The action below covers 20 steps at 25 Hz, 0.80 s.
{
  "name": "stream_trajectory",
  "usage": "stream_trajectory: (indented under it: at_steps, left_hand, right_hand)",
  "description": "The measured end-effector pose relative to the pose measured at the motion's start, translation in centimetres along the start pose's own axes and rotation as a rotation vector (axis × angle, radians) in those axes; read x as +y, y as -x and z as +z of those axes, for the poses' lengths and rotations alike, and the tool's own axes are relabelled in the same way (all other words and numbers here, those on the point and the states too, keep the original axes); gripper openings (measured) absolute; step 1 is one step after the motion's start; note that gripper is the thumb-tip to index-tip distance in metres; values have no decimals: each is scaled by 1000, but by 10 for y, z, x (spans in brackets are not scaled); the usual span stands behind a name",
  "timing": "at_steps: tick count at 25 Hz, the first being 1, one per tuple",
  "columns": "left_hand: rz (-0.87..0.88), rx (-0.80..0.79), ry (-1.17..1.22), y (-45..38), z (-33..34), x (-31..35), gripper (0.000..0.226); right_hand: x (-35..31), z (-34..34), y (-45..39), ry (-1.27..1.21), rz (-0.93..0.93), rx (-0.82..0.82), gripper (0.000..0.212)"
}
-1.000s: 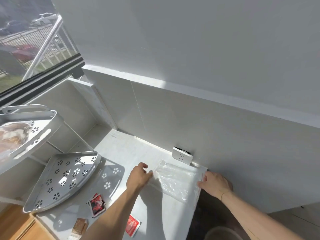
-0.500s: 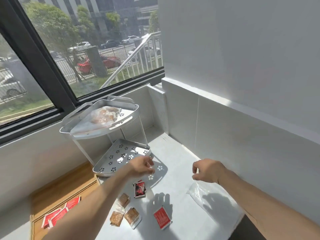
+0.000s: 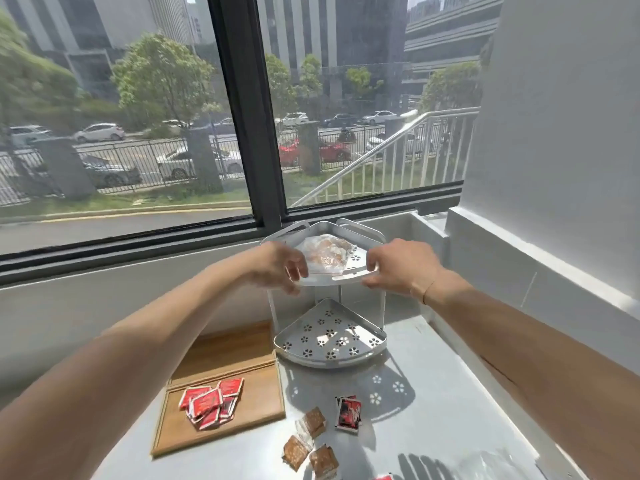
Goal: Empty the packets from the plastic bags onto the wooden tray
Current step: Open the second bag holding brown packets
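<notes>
A clear plastic bag (image 3: 327, 253) filled with brownish packets lies on the top shelf of a white two-tier corner rack (image 3: 353, 279). My left hand (image 3: 277, 266) hovers at the shelf's front left edge with fingers apart, and my right hand (image 3: 398, 265) is at the front right edge, fingers spread around the rim. Neither hand holds the bag. The wooden tray (image 3: 249, 407) lies at lower left with a pile of red packets (image 3: 211, 403) on it. An empty clear bag (image 3: 491, 465) lies on the counter at lower right.
Loose on the white counter (image 3: 433, 393) are brown packets (image 3: 311, 441) and a red-black packet (image 3: 349, 414). The rack's lower shelf (image 3: 329, 337) is empty. A large window runs behind, and a white wall stands on the right.
My hands let go of the flat empty bag on the counter and rose to the rack's top shelf. The view swung left and up toward the window.
</notes>
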<state>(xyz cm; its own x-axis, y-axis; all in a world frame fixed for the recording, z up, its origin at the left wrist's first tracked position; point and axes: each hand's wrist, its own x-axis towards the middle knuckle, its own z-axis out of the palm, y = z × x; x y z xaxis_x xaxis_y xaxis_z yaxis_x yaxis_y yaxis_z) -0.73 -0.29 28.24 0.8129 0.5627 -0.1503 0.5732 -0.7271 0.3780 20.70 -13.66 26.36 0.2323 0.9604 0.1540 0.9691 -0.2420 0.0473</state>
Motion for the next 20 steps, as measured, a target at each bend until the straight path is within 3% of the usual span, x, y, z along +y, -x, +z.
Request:
stream_trajectory:
  at_steps: [5,11,20]
  left_hand:
    - [9,154,-246,-7,-18,-14,41]
    - [62,262,-518,-27,5,-34,53]
    - [95,319,-507,-37,11,-51,11]
  right_hand:
    - [-30,-10,-27,188,-229,158,44]
    - [-48,10,-38,108,-179,73,47]
    - [-55,26,-48,129,-131,150,17]
